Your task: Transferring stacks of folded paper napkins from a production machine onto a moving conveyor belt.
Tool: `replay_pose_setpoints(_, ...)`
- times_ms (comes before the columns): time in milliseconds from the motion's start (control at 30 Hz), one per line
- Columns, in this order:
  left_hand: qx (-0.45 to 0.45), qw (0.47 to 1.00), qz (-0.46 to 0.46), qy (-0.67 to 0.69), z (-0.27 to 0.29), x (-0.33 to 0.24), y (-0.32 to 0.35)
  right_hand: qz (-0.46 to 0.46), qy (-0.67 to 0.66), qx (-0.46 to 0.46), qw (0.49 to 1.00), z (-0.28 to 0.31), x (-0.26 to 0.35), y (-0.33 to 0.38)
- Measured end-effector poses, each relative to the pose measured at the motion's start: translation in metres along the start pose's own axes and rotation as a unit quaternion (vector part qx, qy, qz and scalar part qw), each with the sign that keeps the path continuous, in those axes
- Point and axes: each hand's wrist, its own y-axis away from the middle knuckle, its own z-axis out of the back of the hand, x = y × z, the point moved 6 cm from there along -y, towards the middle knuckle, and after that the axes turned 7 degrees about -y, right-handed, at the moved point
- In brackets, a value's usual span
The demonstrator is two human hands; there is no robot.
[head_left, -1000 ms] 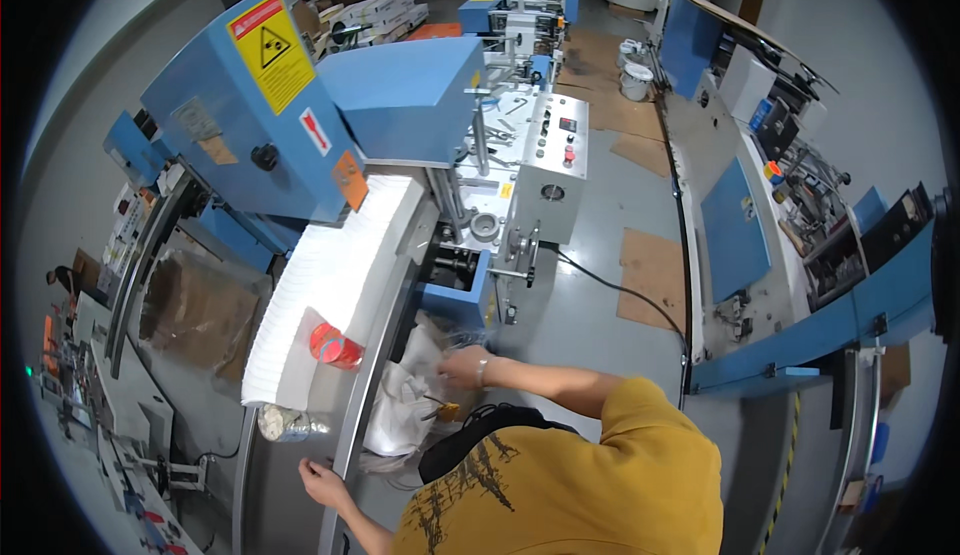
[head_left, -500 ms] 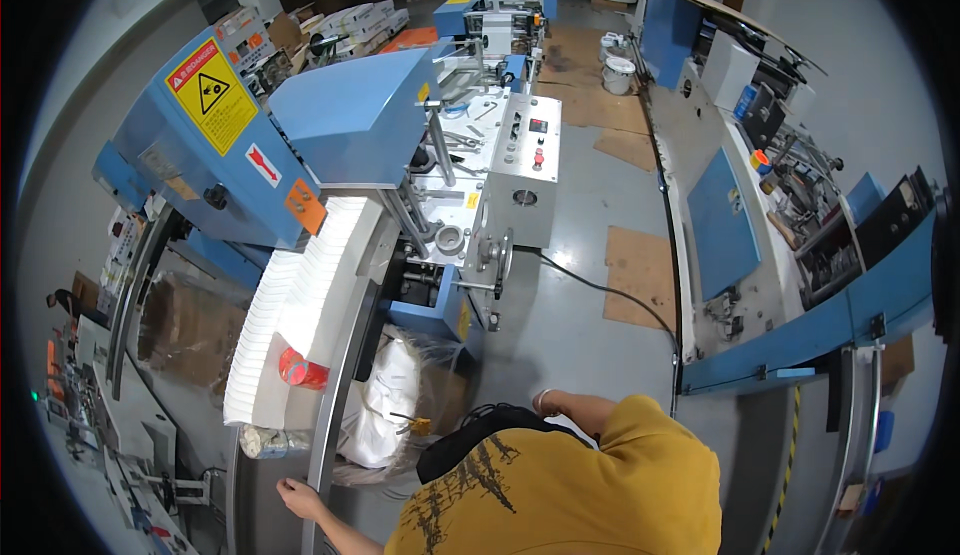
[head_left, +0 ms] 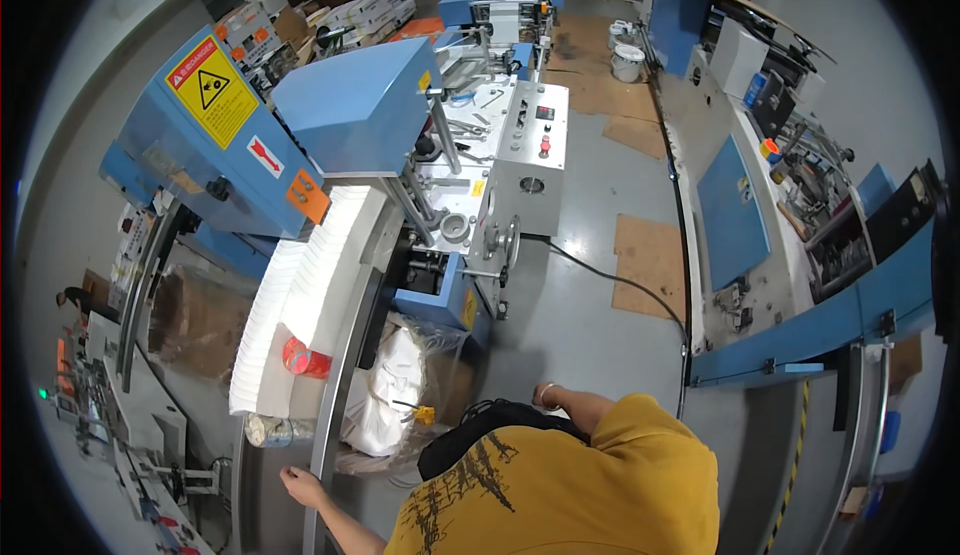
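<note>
Far left, at 9 o'clock: a cluttered side rack [head_left: 95,395], small parts too blurred to name. Next to it a clear plastic sheet [head_left: 195,320] hangs over a brown box.

Left hand [head_left: 300,485] at 7 o'clock, fingers loosely together and resting on the curved metal rail [head_left: 335,395] of the conveyor; not clamped on anything that I can make out. Just up from it, toward 8 o'clock: a small roll of tape [head_left: 268,431] lying on its side, then a red cup-like thing [head_left: 305,360] on the white paper stack [head_left: 310,275]. The stack runs from 8 o'clock up under the blue machine hood [head_left: 360,105] with the yellow warning sticker [head_left: 212,90].

Handling judgement: the paper stack looks light per piece but floppy and slippery as a bundle; best taken by squeezing both ends of a section, not from the top. The roll is light and stiff, an easy pinch across its ends.

Centre, 6 o'clock: a white filled bag [head_left: 390,395] beside the machine, soft, sagging. Grey control panel [head_left: 530,155] at 12 o'clock with a black cable [head_left: 620,285] across the floor.

Right hand [head_left: 548,395] at 6 o'clock, bracelet at the wrist, pressed to the black strap or pouch [head_left: 490,430] at the chest; fingers hidden, cannot tell if apart or together.

Right, 3 o'clock: a second blue machine [head_left: 740,215], its bench clutter too small to read. The lower body is cut off by the yellow shirt [head_left: 600,495].
</note>
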Motion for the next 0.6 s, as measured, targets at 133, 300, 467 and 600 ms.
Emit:
replay_pose_setpoints(133,0.006,1.0,-0.018,0.003,0.007,-0.013,0.005,0.082,0.082,0.025,0.993,-0.024,0.01,-0.007)
replay_pose_setpoints(300,-0.004,1.0,-0.011,0.018,0.005,-0.006,0.004,0.043,-0.035,0.023,0.998,-0.003,0.034,0.022)
replay_pose_setpoints(467,0.021,1.0,-0.007,-0.001,0.007,-0.015,0.005,-0.013,-0.064,0.002,0.998,-0.025,0.009,-0.002)
replay_pose_setpoints(600,0.022,1.0,-0.006,0.005,0.005,-0.016,0.003,-0.03,-0.062,0.003,0.998,-0.035,-0.003,-0.015)
